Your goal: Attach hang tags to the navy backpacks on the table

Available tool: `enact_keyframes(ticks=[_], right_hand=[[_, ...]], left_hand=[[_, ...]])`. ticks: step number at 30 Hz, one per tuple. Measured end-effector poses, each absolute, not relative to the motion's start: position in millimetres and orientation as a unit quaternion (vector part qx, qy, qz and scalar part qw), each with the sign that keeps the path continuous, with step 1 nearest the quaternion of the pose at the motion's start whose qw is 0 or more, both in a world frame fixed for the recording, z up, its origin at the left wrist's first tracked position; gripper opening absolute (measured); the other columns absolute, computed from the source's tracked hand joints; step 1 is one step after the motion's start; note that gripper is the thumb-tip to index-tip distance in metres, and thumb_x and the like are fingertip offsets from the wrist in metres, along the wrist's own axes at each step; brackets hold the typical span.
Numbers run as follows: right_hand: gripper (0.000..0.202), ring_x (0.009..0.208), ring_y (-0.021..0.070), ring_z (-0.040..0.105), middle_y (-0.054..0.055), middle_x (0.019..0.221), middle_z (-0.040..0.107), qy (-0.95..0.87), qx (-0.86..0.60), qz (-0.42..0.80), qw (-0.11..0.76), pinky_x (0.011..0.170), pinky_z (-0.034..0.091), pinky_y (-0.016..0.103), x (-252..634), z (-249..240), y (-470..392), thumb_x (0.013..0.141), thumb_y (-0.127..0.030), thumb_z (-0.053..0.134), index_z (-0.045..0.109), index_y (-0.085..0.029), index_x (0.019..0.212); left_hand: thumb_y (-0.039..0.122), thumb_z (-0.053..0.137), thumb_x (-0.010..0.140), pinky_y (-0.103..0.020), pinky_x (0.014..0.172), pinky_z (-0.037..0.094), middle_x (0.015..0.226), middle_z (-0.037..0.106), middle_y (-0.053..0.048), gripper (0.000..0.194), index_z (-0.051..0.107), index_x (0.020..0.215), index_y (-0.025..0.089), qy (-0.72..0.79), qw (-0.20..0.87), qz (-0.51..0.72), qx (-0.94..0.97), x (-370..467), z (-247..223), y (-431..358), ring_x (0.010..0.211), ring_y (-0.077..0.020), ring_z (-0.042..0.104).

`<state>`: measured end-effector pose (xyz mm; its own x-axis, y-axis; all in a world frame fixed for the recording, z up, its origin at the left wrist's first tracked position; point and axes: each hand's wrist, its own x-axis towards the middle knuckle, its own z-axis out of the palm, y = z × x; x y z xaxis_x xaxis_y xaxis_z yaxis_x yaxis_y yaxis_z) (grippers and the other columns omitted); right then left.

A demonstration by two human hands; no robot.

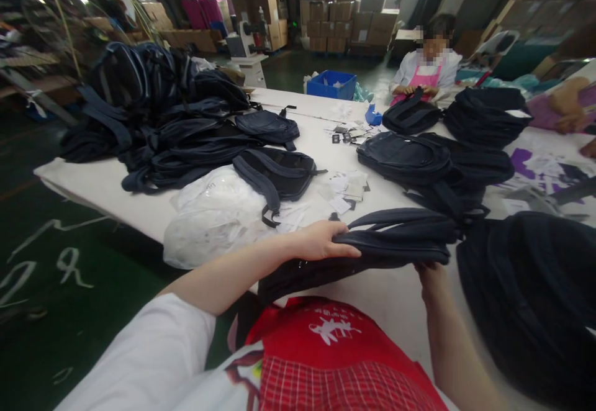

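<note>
A dark navy backpack (395,246) is held on its side over the near edge of the white table. My left hand (323,241) grips its left end, thumb on the near side and fingers over the top. At the lower right corner, my right hand (431,273) holds it from below; its fingertips are partly hidden behind the fabric. Just beyond my left hand lie loose white paper tags (342,190). Left of them, a smaller backpack (284,175) with its straps up rests against a clear plastic bag of white items (214,212).
Navy backpacks are heaped (158,107) at the table's left. More stacked bags (526,293) stand close by my right arm, with others (410,156) beyond. Across the table (316,110) a person in a pink apron (426,79) handles a bag. A blue bin (331,85) sits behind.
</note>
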<state>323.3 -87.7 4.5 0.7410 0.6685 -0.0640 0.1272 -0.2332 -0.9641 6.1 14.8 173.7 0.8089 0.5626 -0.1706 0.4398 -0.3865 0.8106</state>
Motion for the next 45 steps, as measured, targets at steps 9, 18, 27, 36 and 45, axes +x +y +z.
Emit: enact_keyframes(ticks=[9, 18, 27, 36, 45], right_hand=[[0.038, 0.109, 0.0268, 0.057, 0.012, 0.116, 0.063, -0.709, -0.569, 0.032, 0.415, 0.096, 0.047, 0.047, 202.2, 108.3, -94.7, 0.084, -0.028, 0.057, 0.056, -0.021, 0.122], [0.027, 0.085, 0.0259, 0.060, 0.008, 0.086, 0.066, -0.760, -0.584, 0.043, 0.283, 0.079, 0.050, 0.041, 149.4, 127.4, -87.3, 0.085, -0.036, 0.059, 0.063, -0.017, 0.104], [0.017, 0.079, 0.0219, 0.061, 0.007, 0.083, 0.068, -0.767, -0.592, -0.006, 0.248, 0.074, 0.047, 0.035, 146.3, 122.1, -82.4, 0.091, -0.022, 0.049, 0.066, -0.020, 0.087], [0.017, 0.074, 0.0157, 0.064, 0.001, 0.079, 0.070, -0.749, -0.575, 0.092, 0.315, 0.071, 0.047, 0.028, 171.4, 112.7, -84.4, 0.092, -0.029, 0.054, 0.068, -0.021, 0.085], [0.021, 0.081, 0.0202, 0.063, 0.006, 0.088, 0.071, -0.613, -0.733, -0.062, 0.289, 0.076, 0.043, 0.031, 238.7, 99.3, -72.8, 0.093, -0.030, 0.048, 0.066, -0.019, 0.089]], left_hand=[[0.048, 0.039, 0.092, -0.027, 0.076, 0.045, 0.082, 0.067, -0.002, 0.043, 0.066, 0.088, 0.016, 0.349, 0.443, 0.096, 0.820, 25.2, 119.0, 38.0, 0.080, -0.0176, 0.060], [0.063, 0.059, 0.075, -0.023, 0.061, 0.041, 0.063, 0.059, 0.002, 0.048, 0.066, 0.074, 0.015, 0.400, 0.617, 0.099, 0.670, 37.3, 107.4, 38.8, 0.062, -0.0112, 0.052], [0.060, 0.058, 0.076, -0.023, 0.057, 0.037, 0.060, 0.054, 0.004, 0.046, 0.063, 0.069, 0.015, 0.415, 0.599, 0.140, 0.671, 48.1, 96.6, 34.2, 0.059, -0.0106, 0.047], [0.052, 0.042, 0.088, -0.024, 0.057, 0.035, 0.057, 0.050, 0.003, 0.046, 0.057, 0.063, 0.016, 0.367, 0.497, 0.143, 0.773, 47.5, 103.4, 28.7, 0.059, -0.0125, 0.045], [0.044, 0.037, 0.094, -0.025, 0.060, 0.031, 0.064, 0.059, 0.000, 0.043, 0.058, 0.066, 0.019, 0.360, 0.324, 0.122, 0.866, 40.9, 123.6, 12.4, 0.063, -0.0147, 0.052]])
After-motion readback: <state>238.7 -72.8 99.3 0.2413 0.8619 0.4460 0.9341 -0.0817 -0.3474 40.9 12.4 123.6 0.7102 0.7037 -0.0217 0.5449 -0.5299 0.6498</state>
